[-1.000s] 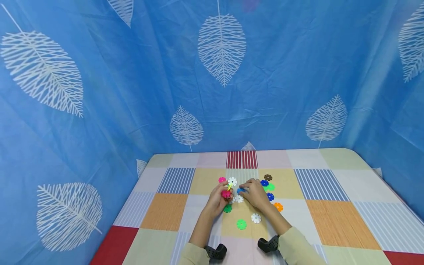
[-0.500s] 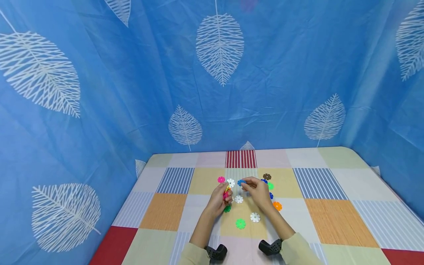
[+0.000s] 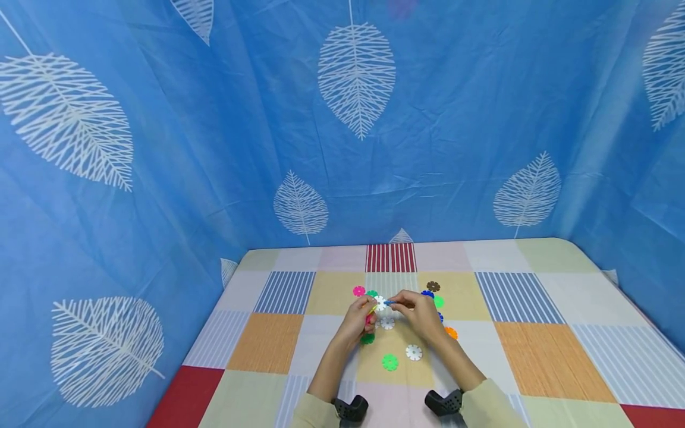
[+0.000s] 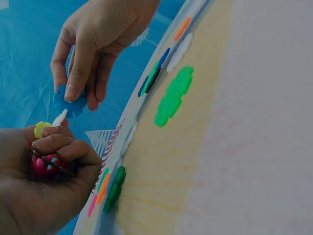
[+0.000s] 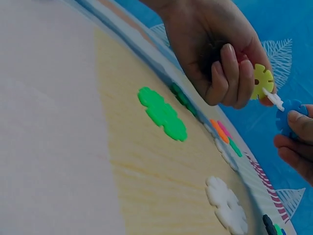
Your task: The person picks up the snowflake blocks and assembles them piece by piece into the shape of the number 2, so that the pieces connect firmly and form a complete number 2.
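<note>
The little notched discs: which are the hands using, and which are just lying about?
In use:
blue disc, pinched in the right hand
white disc, between blue and yellow
yellow disc, pink disc and a dark disc, in the left hand

Lying on the cloth, probably spares:
brown disc
other pink disc
dark blue discs
green discs
orange discs
other white discs

The head view was bright and fairly even, with a pale sheen on the curtain (image 3: 455, 137) toward two o'clock and a leaf (image 3: 75, 119) seemingly stretched toward ten. Both wrist views were dim and muted, the tablecloth (image 5: 54, 122) soft, while deep shadow filled the left hand's (image 5: 215, 39) palm.
</note>
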`<state>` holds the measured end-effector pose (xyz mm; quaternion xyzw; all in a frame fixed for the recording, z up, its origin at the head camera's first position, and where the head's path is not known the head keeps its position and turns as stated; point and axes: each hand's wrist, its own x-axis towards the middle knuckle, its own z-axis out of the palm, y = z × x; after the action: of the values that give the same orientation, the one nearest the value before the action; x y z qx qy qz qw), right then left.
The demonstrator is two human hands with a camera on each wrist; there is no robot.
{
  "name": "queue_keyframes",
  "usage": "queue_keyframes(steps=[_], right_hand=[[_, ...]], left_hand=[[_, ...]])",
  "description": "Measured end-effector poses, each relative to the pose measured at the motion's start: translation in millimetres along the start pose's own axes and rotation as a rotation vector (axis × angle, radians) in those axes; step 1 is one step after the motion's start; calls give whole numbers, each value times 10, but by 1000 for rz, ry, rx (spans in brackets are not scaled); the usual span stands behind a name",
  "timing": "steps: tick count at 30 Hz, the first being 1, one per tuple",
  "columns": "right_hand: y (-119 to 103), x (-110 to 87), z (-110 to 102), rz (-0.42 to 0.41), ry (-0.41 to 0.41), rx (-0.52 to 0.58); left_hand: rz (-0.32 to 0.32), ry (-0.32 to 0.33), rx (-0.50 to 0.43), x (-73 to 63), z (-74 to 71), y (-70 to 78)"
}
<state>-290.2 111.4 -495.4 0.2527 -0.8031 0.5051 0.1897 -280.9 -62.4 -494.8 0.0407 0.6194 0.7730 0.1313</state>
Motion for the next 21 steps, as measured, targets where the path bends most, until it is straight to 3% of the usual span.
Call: queue_keyframes(steps=[4,10,13,16,21], right_hand=[[6,-5,-25,-73,-11,-13],[19,-32,-11,-89,-1,35],[15,-14,-15,-95,-8,29],[23,28,0,-71,-21,50],[93,108,98,29,-41,59]], left_hand=[[-15,-25,3,-4,12,11],[-54,-85,-42,-56,2,55],[-63,-85,-43,-37,-22,39],[-53,-59,-44,-18,-44,66],[-11,72,-45,7,-136,126]])
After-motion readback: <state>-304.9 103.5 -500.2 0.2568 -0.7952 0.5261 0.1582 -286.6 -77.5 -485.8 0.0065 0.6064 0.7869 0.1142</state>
